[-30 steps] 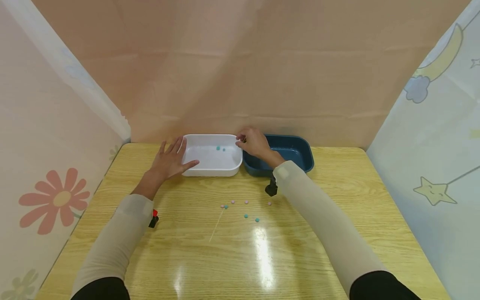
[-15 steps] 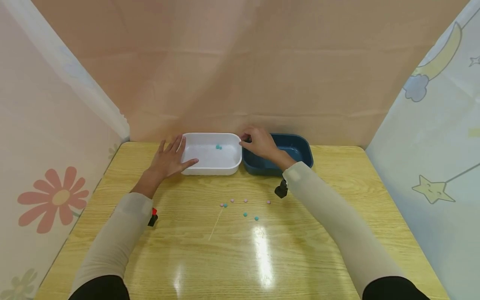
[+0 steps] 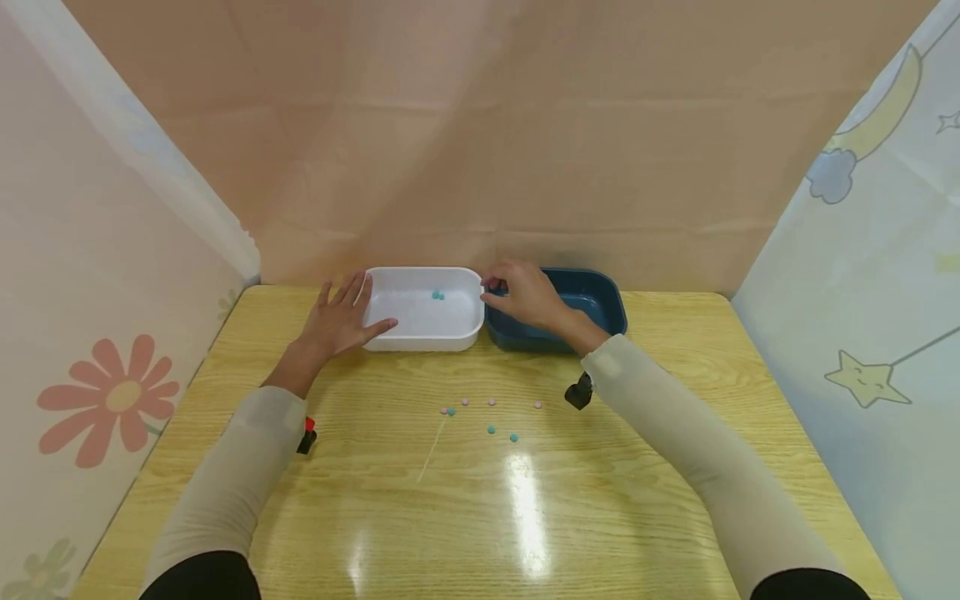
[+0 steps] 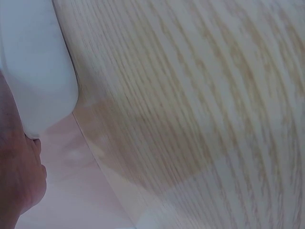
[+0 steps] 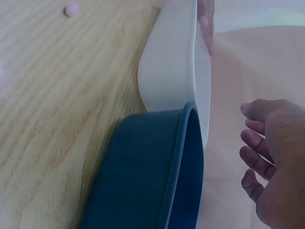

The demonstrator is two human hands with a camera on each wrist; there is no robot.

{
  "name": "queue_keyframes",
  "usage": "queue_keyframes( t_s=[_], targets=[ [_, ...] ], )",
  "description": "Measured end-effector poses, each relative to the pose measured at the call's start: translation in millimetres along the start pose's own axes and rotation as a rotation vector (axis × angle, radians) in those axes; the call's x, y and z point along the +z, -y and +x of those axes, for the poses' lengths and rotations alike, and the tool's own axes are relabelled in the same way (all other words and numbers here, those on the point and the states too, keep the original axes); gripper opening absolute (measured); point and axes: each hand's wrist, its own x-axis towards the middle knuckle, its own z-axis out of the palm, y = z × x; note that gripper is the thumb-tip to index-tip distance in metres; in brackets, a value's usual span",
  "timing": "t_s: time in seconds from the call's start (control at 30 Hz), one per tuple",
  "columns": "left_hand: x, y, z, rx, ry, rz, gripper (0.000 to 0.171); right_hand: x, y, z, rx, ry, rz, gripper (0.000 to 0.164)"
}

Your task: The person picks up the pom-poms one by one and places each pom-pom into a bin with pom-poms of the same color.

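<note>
My left hand [image 3: 339,323] rests with spread fingers against the left end of a white tray [image 3: 423,343]. Inside that tray lie two small teal balls [image 3: 438,295]. Over the left part of a dark blue tray [image 3: 611,329], near where the two trays meet, hovers my right hand [image 3: 528,293]. Its fingers are loosely bent and apart, and nothing shows between them in the right wrist view, where the hand [image 5: 281,157] is above both rims. On the table in front are several small pink balls [image 3: 465,402] and teal balls [image 3: 513,437].
Both trays stand side by side at the back of the wooden table [image 3: 420,525], close to a brown paper backdrop [image 3: 480,150]. Patterned panels rise at left and right. A thin pale line [image 3: 432,450] lies near the balls.
My right hand has moved right, from the white tray's right rim to above the blue tray. The two teal balls in the white tray now lie closer together. My left hand stays put.
</note>
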Motion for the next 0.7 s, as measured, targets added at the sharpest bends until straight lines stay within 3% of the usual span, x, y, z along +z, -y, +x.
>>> queue_keyframes(
  t_s=[0.7],
  targets=[
    [0.3, 0.5, -0.4, 0.002, -0.007, -0.016, 0.111, -5.2, 31.5, -40.2, -0.179, -0.005, 0.040, 0.025]
  ],
)
